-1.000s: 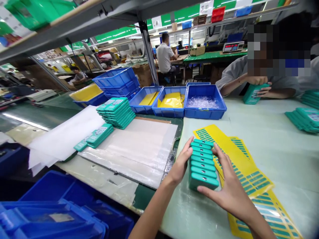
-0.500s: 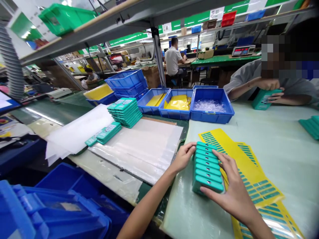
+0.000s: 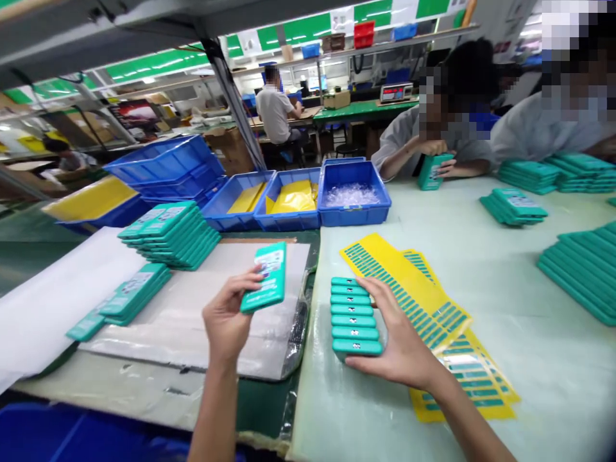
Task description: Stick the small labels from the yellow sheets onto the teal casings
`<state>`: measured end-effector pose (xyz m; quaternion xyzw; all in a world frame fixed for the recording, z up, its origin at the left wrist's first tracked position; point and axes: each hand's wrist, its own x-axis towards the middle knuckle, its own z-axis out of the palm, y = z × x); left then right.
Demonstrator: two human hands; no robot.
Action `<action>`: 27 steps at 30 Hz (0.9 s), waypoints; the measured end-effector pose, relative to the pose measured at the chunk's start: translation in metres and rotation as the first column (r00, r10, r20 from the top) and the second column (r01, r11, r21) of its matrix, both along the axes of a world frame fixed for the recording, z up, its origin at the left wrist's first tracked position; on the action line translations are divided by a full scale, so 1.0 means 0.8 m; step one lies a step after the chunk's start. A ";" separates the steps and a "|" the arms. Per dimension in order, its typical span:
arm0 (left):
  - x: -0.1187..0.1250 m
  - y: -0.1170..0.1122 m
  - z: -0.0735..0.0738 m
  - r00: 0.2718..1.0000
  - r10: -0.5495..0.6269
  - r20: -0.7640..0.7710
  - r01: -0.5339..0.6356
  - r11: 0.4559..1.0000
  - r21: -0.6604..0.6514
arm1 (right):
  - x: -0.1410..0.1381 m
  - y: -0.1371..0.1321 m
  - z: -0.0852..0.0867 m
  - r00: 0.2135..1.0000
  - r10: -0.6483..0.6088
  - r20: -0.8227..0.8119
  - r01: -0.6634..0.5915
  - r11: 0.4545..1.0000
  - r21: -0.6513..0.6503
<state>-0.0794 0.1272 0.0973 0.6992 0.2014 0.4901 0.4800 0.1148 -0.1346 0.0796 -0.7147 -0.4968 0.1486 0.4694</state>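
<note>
Stacks of teal cases (image 3: 171,234) sit at the far left of the worktop (image 3: 505,308), a lower pile (image 3: 135,292) just in front of them on clear plastic sheeting (image 3: 202,314).

The left hand (image 3: 226,317) is clenched on a single teal case (image 3: 266,276), held up over the sheeting, clear of everything. Its long axis runs near-upright, tilted slightly, with the labelled face toward the camera and its short lower edge toward the hand. The grip is thumb on one long edge and fingers on the other; keeping it on the edges leaves the label uncovered, and the case should probably be laid flat in line with the piles on the left.

To the right, the right hand (image 3: 402,346) wraps a row of teal cases (image 3: 353,317) standing on edge on the worktop, fingers along its right side, thumb at the near end. The row runs away from the person; each case lies across it. Steady side pressure should keep the row from fanning over.

Yellow sticker sheets (image 3: 418,301) lie just beside the row, partly under the hand.
</note>
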 end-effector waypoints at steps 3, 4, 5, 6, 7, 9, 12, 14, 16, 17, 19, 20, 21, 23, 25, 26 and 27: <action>-0.047 0.033 -0.024 0.928 -0.056 -0.368 0.063 0.998 0.007 | 0.001 -0.001 0.005 1.000 0.016 -0.016 -0.017 1.000 -0.018; -0.059 0.042 -0.034 0.868 -0.099 -0.487 0.097 0.995 -0.030 | 0.001 -0.001 0.006 1.000 0.021 -0.023 -0.021 1.000 -0.019; -0.068 0.049 -0.043 0.826 -0.103 -0.554 0.091 0.995 -0.049 | 0.001 -0.002 0.007 0.999 0.023 -0.030 -0.023 1.000 -0.019; -0.074 0.053 -0.050 0.797 -0.082 -0.598 0.067 0.997 -0.049 | 0.000 -0.002 0.007 0.999 0.024 -0.035 -0.024 1.000 -0.019; -0.076 0.052 -0.052 0.783 -0.043 -0.621 0.035 0.999 -0.026 | 0.000 -0.002 0.007 0.999 0.025 -0.039 -0.026 1.000 -0.018; -0.066 0.033 -0.048 0.789 -0.004 -0.614 0.025 0.999 0.026 | -0.001 -0.001 0.007 0.998 0.029 -0.048 -0.030 0.999 -0.013; -0.021 -0.030 -0.034 0.804 -0.276 -0.526 0.302 0.953 -0.039 | -0.004 0.003 0.007 0.997 0.020 -0.068 -0.020 1.000 0.011; 0.018 -0.077 -0.034 0.749 -0.449 -0.487 0.470 0.878 -0.087 | -0.001 0.002 0.006 0.993 0.024 -0.112 -0.020 0.999 0.036; 0.052 -0.113 -0.043 0.785 -0.467 -0.407 0.469 0.877 -0.102 | 0.012 -0.007 0.004 0.966 0.108 -0.233 -0.090 0.992 0.084; 0.065 -0.124 -0.048 0.807 -0.453 -0.380 0.448 0.888 -0.106 | 0.024 -0.016 0.001 0.941 0.143 -0.307 -0.111 0.987 0.117; 0.080 -0.133 -0.058 0.843 -0.419 -0.338 0.409 0.907 -0.103 | 0.055 -0.040 -0.007 0.925 0.004 -0.380 0.032 0.996 0.089; 0.083 -0.133 -0.061 0.850 -0.411 -0.329 0.402 0.910 -0.098 | 0.072 -0.054 -0.013 0.916 -0.176 -0.360 0.197 0.980 0.022; 0.084 -0.132 -0.063 0.856 -0.406 -0.319 0.400 0.912 -0.089 | 0.089 -0.069 -0.021 0.864 -0.435 -0.256 0.429 0.900 -0.079; 0.082 -0.129 -0.063 0.854 -0.430 -0.292 0.422 0.902 -0.094 | 0.115 -0.095 -0.039 0.710 -0.698 -0.087 0.678 0.712 -0.180; 0.080 -0.129 -0.061 0.835 -0.490 -0.250 0.472 0.871 -0.134 | 0.127 -0.110 -0.058 0.635 -0.772 0.016 0.755 0.616 -0.224; 0.079 -0.130 -0.060 0.819 -0.526 -0.228 0.501 0.850 -0.162 | 0.128 -0.113 -0.068 0.626 -0.778 0.057 0.765 0.598 -0.240; 0.079 -0.132 -0.060 0.805 -0.556 -0.207 0.524 0.830 -0.192 | 0.126 -0.113 -0.076 0.626 -0.774 0.098 0.768 0.589 -0.252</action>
